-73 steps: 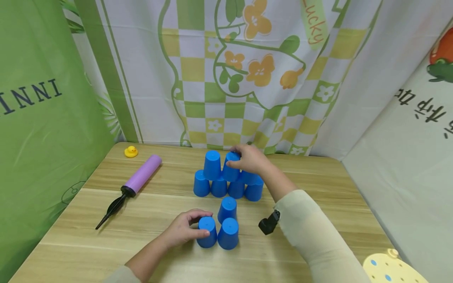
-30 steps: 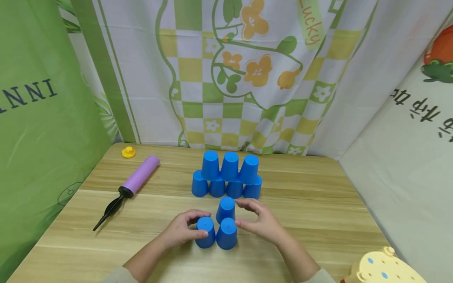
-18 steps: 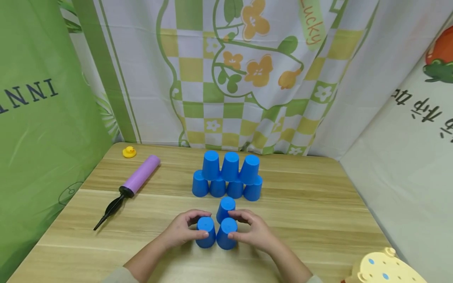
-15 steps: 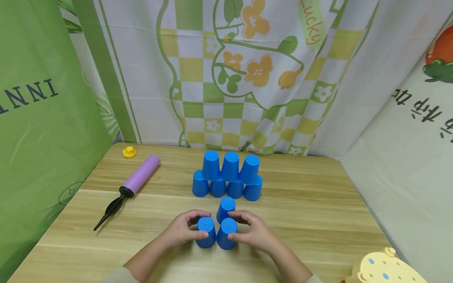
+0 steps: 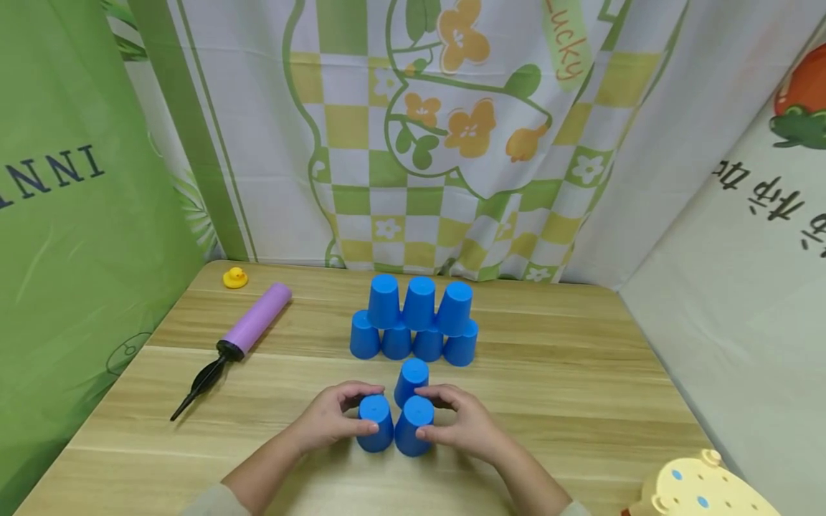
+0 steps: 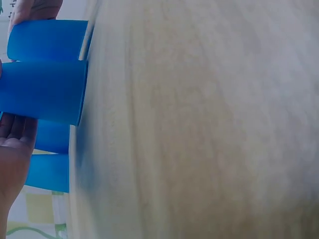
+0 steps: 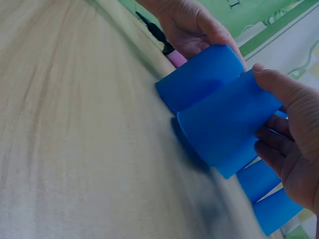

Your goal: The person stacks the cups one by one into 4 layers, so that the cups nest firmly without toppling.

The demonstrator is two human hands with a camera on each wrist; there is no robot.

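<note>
Drawn back from the stack (image 5: 419, 308) at the centre of the frame, and now holding the right cup (image 5: 409, 428) at lower centre with the right hand (image 5: 470, 423), with thumb on the near face and fingers behind. With the left hand (image 5: 335, 419), as before, gripping the left cup (image 5: 382, 419) just beside it, between thumb and fingers. Left untouched in the stack: four cups below, three above; so, apparently, done there for now and turned to the loose three. Just behind the right cup, also at lower centre: the rear cup (image 5: 409, 378), too near the right fingertips to rule out contact. All plain blue, tapered, mouth down, with flat bases uppermost. Judging by the right wrist view, perhaps tipping the right cup's rim slightly off the table (image 5: 548, 387); hard to be sure.
</note>
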